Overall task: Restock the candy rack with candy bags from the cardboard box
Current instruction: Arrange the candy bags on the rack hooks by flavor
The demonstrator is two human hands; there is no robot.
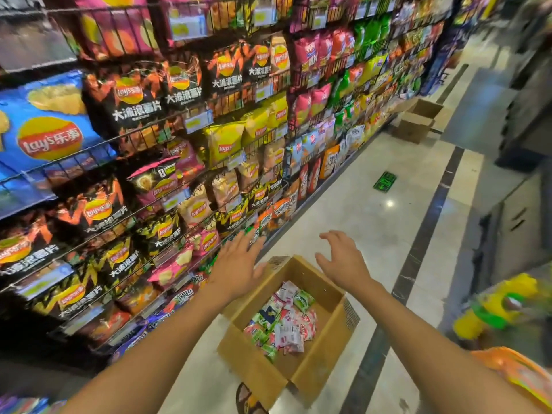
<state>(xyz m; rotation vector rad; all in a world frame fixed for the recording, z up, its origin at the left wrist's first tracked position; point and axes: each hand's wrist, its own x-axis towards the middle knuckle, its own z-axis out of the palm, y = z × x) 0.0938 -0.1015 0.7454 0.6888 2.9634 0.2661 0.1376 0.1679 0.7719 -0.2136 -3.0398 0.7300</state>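
An open cardboard box [316,366] stands on the shop floor below me. Several small candy bags [283,321], pink, white and green, lie in a heap on its bottom. My left hand [239,264] hovers over the box's far left corner with fingers spread and holds nothing. Over the far right edge of the box, my right hand [343,261] is stretched out with fingers loosely bent, also holding nothing. The tall wire rack [191,115] along the left is packed with crisp and snack bags.
A second open cardboard box [415,121] sits on the floor further down the aisle beside the rack. A green floor sticker [384,181] lies mid-aisle. Dark cabinets and a yellow-green blurred item [501,306] stand at right. Tiled floor runs between.
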